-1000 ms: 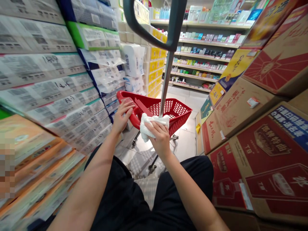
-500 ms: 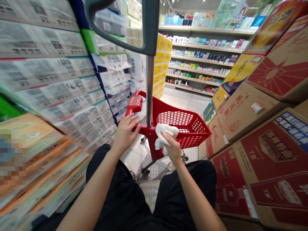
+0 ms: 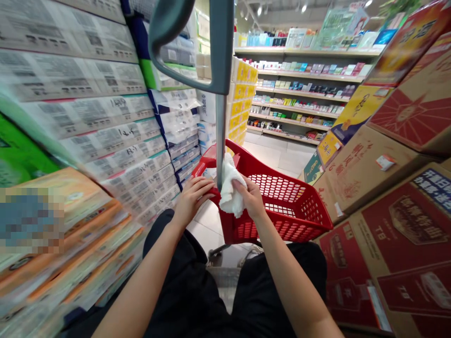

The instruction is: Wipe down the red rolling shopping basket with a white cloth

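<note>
A red rolling shopping basket [image 3: 278, 225] with perforated sides stands in front of my knees. A metal pole [image 3: 220, 136] rises from its near end to a grey looped handle [image 3: 221, 51]. My left hand [image 3: 193, 199] lies at the left corner of that end, fingers closed over the red edge; the thumb side is partly hidden. A bunched white cloth [image 3: 232, 192] is pinched in my right hand [image 3: 252, 199], against the basket's near end just right of the pole. Part of the red frame is covered by the cloth.
Stacked white packs [image 3: 116, 126] and orange packs [image 3: 105, 234] wall in the left side. On the right, cardboard cartons [image 3: 401, 225] are piled close to my knee. Beyond the basket stand yellow boxes [image 3: 243, 101] and shelves of small goods [image 3: 306, 72].
My right hand has moved the cloth up and leftward, closer to the pole. The basket has turned slightly and appears nearer. My left hand stays at its corner, its fingers drawn closer together.
</note>
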`<move>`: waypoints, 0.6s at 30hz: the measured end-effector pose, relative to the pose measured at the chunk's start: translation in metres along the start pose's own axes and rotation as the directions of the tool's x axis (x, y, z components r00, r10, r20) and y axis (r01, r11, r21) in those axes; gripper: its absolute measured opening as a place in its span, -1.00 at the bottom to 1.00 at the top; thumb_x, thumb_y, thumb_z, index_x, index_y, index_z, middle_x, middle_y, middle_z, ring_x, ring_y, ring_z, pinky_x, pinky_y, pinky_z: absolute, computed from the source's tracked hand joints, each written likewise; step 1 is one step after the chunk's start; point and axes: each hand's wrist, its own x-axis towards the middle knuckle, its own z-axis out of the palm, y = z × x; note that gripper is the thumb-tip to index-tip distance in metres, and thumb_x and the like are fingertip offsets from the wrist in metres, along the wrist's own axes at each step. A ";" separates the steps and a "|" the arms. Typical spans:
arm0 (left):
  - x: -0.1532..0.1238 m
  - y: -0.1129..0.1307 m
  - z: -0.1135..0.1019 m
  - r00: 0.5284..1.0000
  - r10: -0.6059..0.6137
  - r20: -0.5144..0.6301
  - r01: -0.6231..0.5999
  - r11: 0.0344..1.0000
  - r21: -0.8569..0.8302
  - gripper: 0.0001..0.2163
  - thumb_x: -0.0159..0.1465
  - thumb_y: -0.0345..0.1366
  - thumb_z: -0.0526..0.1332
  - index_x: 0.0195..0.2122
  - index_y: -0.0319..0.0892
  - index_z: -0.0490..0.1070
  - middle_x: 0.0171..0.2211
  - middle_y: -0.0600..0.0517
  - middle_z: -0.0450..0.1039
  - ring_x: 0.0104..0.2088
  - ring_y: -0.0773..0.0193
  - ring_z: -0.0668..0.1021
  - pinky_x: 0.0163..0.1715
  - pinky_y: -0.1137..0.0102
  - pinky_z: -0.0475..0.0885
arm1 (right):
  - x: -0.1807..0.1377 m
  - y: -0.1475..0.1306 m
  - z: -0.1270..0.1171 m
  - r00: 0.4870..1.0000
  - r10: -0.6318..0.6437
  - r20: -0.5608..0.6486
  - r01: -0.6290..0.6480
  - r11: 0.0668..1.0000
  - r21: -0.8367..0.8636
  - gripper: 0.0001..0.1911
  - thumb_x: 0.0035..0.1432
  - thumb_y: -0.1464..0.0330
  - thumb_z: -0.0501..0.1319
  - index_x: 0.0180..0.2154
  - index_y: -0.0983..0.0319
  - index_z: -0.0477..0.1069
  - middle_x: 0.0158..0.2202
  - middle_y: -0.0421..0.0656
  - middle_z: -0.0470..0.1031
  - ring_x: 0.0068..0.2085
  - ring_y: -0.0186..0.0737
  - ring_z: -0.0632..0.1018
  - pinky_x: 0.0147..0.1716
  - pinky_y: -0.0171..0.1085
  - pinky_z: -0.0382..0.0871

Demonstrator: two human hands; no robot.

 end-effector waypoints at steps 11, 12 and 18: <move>-0.023 0.009 0.020 0.990 -0.032 -0.139 0.057 0.982 0.179 -0.49 0.39 -0.32 0.10 0.35 -0.05 0.04 0.26 -0.14 0.27 0.33 0.05 0.23 0.25 0.02 0.27 | 0.012 0.008 0.008 1.000 0.021 0.018 -0.020 0.998 -0.056 -0.54 -0.13 0.20 0.45 -0.12 0.19 0.59 -0.18 -0.19 0.64 -0.17 -0.13 0.59 -0.17 -0.21 0.49; -0.023 0.008 0.020 0.989 -0.027 -0.147 0.054 0.982 0.183 -0.49 0.38 -0.31 0.11 0.34 -0.05 0.06 0.25 -0.14 0.29 0.32 0.04 0.24 0.24 0.01 0.28 | 0.017 0.002 0.010 1.000 0.006 0.013 -0.005 0.998 -0.064 -0.54 -0.14 0.19 0.45 -0.14 0.19 0.60 -0.20 -0.19 0.64 -0.19 -0.14 0.59 -0.18 -0.21 0.49; -0.022 0.006 0.023 0.978 -0.009 -0.209 0.053 0.978 0.203 -0.46 0.32 -0.31 0.20 0.32 -0.05 0.11 0.20 -0.16 0.35 0.28 0.01 0.31 0.17 0.02 0.37 | 0.071 -0.067 0.027 0.980 -0.194 0.047 0.199 0.972 -0.124 -0.57 -0.08 0.14 0.43 -0.16 0.19 0.57 -0.27 -0.22 0.59 -0.27 -0.26 0.54 -0.29 -0.27 0.47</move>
